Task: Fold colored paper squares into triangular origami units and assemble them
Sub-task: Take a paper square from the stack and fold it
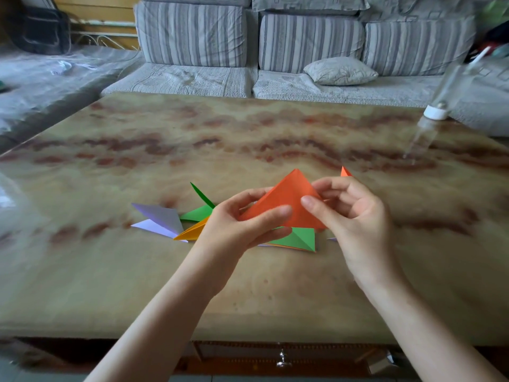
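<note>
An orange folded paper triangle (289, 197) is held above the table between both hands. My left hand (237, 224) pinches its lower left edge with thumb and fingers. My right hand (352, 213) pinches its right side, thumb on the front face. Below them on the table lie folded units: a lilac one (161, 220), a yellow-orange one (192, 231), a green one (298, 238) and another green piece (199, 208) with a point sticking up. A small orange tip (345, 172) shows behind my right hand.
The marbled brown table (248, 139) stretches far back and to both sides. A clear bottle with a white cap (438, 108) stands at the far right edge. A striped grey sofa (303, 45) with a small cushion (340, 70) lies beyond the table.
</note>
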A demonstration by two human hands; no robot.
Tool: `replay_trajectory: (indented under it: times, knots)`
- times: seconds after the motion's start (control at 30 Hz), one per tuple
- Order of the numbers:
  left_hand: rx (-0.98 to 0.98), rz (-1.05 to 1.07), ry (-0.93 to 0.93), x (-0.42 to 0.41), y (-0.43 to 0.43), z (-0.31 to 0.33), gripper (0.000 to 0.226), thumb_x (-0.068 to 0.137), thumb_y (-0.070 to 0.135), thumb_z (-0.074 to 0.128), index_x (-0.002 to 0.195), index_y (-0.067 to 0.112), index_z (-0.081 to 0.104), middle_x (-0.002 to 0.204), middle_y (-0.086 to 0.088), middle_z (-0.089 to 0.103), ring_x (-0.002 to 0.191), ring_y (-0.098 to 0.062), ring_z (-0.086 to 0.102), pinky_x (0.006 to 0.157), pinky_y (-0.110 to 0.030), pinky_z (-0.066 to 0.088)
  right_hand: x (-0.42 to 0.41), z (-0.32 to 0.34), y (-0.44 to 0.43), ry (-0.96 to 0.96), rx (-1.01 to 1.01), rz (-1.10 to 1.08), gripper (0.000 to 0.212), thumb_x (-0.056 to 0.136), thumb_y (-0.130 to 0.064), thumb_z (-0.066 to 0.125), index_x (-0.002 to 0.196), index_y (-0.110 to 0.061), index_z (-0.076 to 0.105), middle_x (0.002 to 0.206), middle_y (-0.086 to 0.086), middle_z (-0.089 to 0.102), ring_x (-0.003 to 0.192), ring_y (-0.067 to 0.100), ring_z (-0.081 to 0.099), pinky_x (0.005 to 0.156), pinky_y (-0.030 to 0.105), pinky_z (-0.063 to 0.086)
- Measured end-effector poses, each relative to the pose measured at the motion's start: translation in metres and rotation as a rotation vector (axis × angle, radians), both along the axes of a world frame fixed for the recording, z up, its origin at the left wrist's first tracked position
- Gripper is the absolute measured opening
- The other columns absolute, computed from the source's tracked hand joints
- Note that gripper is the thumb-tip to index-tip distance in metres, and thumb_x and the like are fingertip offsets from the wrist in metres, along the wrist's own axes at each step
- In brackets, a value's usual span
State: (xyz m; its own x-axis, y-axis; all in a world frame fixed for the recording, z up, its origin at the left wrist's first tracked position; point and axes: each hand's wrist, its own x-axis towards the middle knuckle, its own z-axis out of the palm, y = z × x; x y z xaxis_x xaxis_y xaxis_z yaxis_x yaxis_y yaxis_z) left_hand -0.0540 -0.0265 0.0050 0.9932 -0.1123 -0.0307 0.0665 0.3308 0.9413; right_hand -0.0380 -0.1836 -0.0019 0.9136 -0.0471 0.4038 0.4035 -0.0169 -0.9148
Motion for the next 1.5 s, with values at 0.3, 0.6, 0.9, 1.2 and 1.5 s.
replay_trajectory:
  times: [0.3, 0.6, 0.9, 1.2, 1.5]
  knots:
    - [0.054, 0.080, -0.028, 0.000, -0.002, -0.002, 0.022, 0.072, -0.004, 0.070, 0.091, 0.008, 0.068, 0.073, 0.001, 0.070, 0.065, -0.009, 0.067, 0.060, -0.019, 0.055, -0.004, 0.005, 0.001, 0.067, 0.031, -0.011, 0.025, 0.075, -0.004, 0.073, 0.089, -0.021, 0.062, 0.070, -0.008, 0.067, 0.060, 0.006, 0.060, 0.044, 0.025, 0.048]
    - [0.004, 0.021, -0.038, 0.001, 0.006, -0.002, 0.026, 0.071, 0.016, 0.064, 0.095, 0.006, 0.067, 0.078, -0.002, 0.073, 0.068, -0.011, 0.069, 0.062, -0.021, 0.056, -0.003, 0.008, 0.000, 0.085, 0.069, 0.008, 0.025, 0.074, 0.000, 0.071, 0.090, -0.015, 0.059, 0.067, -0.006, 0.068, 0.055, 0.010, 0.060, 0.041, 0.022, 0.046]
    - [0.004, 0.043, -0.020, 0.000, 0.004, -0.002, 0.013, 0.084, 0.009, 0.058, 0.092, 0.005, 0.068, 0.075, -0.004, 0.072, 0.065, -0.013, 0.069, 0.060, -0.022, 0.056, -0.004, 0.010, -0.002, 0.153, 0.029, 0.014, 0.025, 0.070, -0.013, 0.074, 0.093, -0.017, 0.065, 0.067, -0.008, 0.070, 0.062, 0.006, 0.062, 0.056, 0.019, 0.051]
    - [0.129, 0.024, -0.044, -0.003, -0.002, 0.000, 0.012, 0.086, 0.006, 0.060, 0.093, 0.003, 0.070, 0.083, -0.013, 0.072, 0.074, -0.017, 0.072, 0.061, -0.023, 0.057, -0.005, 0.016, -0.006, 0.252, -0.002, -0.045, 0.017, 0.066, -0.034, 0.073, 0.073, -0.019, 0.074, 0.066, -0.005, 0.069, 0.064, 0.008, 0.060, 0.062, 0.023, 0.044]
    - [0.149, 0.068, -0.071, -0.007, -0.009, 0.000, 0.006, 0.079, 0.006, 0.068, 0.083, 0.008, 0.071, 0.069, -0.001, 0.072, 0.065, -0.010, 0.069, 0.060, -0.021, 0.056, -0.007, 0.015, -0.006, 0.228, 0.003, -0.090, 0.016, 0.068, -0.035, 0.074, 0.075, -0.021, 0.076, 0.067, -0.002, 0.071, 0.065, 0.011, 0.062, 0.067, 0.031, 0.047]
